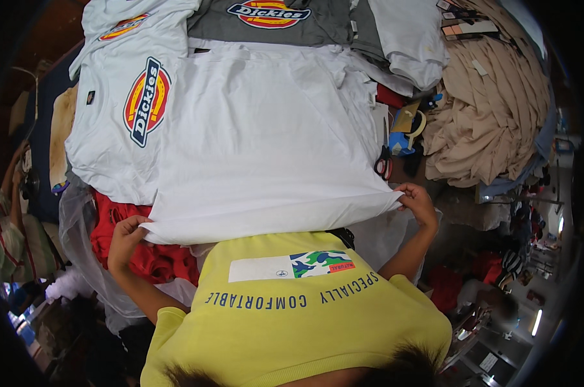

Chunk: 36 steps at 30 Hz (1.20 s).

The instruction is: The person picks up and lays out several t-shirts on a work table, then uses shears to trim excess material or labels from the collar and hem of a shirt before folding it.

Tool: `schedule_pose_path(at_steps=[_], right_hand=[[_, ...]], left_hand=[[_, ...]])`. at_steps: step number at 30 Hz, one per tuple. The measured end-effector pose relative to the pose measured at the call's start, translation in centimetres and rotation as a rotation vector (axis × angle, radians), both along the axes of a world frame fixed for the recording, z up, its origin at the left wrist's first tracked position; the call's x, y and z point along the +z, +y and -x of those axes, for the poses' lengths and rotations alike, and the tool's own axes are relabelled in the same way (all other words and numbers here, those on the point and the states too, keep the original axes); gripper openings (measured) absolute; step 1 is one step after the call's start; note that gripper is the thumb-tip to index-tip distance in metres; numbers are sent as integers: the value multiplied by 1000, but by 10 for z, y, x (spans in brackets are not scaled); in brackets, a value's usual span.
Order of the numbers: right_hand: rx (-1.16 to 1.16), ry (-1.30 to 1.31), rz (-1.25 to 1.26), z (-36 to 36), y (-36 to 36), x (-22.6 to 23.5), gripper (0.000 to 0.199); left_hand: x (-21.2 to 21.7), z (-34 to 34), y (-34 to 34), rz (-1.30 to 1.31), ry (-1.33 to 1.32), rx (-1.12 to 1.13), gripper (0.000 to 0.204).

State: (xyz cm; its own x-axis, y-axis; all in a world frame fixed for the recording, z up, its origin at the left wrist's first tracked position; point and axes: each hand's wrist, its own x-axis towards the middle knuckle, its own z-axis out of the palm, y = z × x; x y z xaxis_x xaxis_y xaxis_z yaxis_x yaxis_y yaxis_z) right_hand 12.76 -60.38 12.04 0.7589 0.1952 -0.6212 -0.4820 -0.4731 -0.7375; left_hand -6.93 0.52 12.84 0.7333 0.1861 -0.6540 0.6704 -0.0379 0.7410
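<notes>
A plain white T-shirt (259, 129) lies spread over the table in front of me, its near edge lifted and stretched along my waist. My left hand (129, 233) pinches the left corner of that edge. At the right corner, my right hand (418, 203) grips the cloth between thumb and fingers. A white T-shirt with a red, yellow and dark blue printed badge (105, 148) lies against its left side. Just beyond the right edge of the plain shirt, close to my right hand, is a pair of scissors (383, 164) with dark handles.
A grey printed T-shirt (330, 33) and folded white garments (411, 42) lie at the far side. Beige fabric (492, 122) is heaped at the right, beside a tape roll (418, 129). Red cloth (143, 261) sits in clear plastic (79, 226) at the left. Another person (14, 238) is at far left.
</notes>
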Motion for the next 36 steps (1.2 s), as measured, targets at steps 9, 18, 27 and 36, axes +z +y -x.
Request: schedule_pose_path(at_steps=[9, 18, 27, 36], right_hand=[[148, -107, -43, -59, 47, -17, 21], [251, -731, 239, -181, 131, -76, 37], [-102, -844, 324, -262, 210, -131, 36], [-716, -911, 352, -287, 143, -148, 36]], left_hand=[[-18, -59, 21, -90, -54, -178, 20], [-72, -227, 55, -786, -409, -317, 40], [-108, -346, 42, -822, -508, -209, 23], [-128, -343, 99, -374, -435, 154, 14]])
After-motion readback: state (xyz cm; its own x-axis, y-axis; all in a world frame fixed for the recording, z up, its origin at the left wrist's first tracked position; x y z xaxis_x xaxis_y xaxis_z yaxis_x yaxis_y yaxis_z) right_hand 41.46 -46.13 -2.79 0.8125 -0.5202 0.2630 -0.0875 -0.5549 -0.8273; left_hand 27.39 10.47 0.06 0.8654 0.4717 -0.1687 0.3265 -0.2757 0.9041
